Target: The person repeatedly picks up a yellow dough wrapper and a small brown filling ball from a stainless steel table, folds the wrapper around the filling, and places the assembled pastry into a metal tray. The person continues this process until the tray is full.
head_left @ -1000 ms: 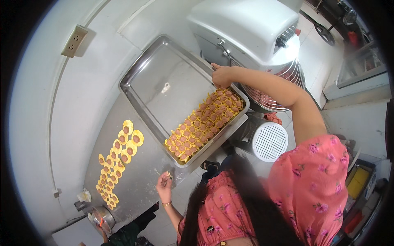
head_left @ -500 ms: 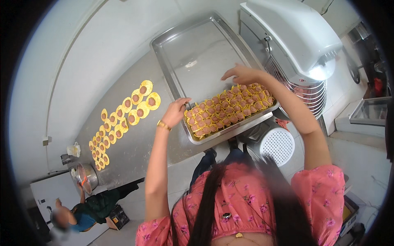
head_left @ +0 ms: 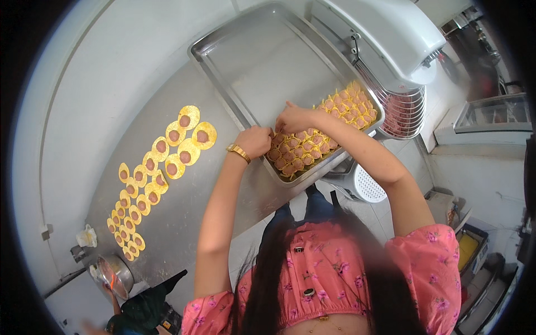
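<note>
Rows of open-topped dumplings (head_left: 312, 139) with yellow wrappers and pinkish filling fill the near part of a large metal tray (head_left: 273, 61). At the left end of the rows, my left hand (head_left: 255, 140) is closed with curled fingers at the tray's left side. My right hand (head_left: 296, 118) has come close to it, bent over the left end of the far row, its fingers drawn together pointing down. What either hand's fingertips hold, if anything, is hidden. Flat yellow wrappers (head_left: 191, 146) topped with balls of filling lie on the metal table left of the tray.
A white mixer (head_left: 385, 39) with a wire guard stands right of the tray, pink mince in its bowl. At the table's far left end is a metal pot (head_left: 116, 273). Below the tray sits a white perforated stool (head_left: 369, 183). A co-worker's dark clothing shows at lower left.
My right hand has moved left and down from above the tray's bare part to beside my left hand. My left fingers have curled in. The view has shifted.
</note>
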Demonstrator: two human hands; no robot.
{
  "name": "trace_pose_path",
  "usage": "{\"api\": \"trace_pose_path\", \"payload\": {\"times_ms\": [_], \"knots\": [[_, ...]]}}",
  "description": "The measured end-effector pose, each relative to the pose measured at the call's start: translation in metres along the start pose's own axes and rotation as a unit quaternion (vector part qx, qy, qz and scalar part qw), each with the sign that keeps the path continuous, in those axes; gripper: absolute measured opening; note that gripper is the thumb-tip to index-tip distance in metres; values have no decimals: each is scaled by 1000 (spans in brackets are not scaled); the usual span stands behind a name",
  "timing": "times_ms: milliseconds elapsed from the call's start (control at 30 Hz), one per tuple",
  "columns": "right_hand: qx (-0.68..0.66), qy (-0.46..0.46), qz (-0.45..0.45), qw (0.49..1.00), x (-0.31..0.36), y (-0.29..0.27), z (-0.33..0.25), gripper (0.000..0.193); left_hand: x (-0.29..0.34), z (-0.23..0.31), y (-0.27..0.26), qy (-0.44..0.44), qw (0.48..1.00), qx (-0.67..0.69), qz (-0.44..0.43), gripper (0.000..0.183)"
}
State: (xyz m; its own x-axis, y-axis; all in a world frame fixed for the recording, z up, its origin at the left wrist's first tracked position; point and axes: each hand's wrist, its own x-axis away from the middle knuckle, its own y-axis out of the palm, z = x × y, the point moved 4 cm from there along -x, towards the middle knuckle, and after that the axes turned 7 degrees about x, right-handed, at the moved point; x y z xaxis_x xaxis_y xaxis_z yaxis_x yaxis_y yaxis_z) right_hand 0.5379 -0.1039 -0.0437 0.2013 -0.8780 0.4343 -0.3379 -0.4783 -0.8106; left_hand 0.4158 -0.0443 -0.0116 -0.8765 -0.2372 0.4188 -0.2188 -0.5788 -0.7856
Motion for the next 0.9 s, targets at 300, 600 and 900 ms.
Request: {"api": "trace_pose_path", "payload": {"times_ms": [300, 600, 900], "knots": [[-81, 92, 97, 988, 17, -12, 11, 32, -16, -17, 8, 46, 993, 100, 45, 34], [-17, 128, 35, 991, 27, -7, 25, 31, -30, -10, 17, 76, 965, 251, 1, 36], [-94, 70, 83, 990, 30, -5, 32, 36, -40, -5, 17, 97, 965, 238, 56, 38]]}}
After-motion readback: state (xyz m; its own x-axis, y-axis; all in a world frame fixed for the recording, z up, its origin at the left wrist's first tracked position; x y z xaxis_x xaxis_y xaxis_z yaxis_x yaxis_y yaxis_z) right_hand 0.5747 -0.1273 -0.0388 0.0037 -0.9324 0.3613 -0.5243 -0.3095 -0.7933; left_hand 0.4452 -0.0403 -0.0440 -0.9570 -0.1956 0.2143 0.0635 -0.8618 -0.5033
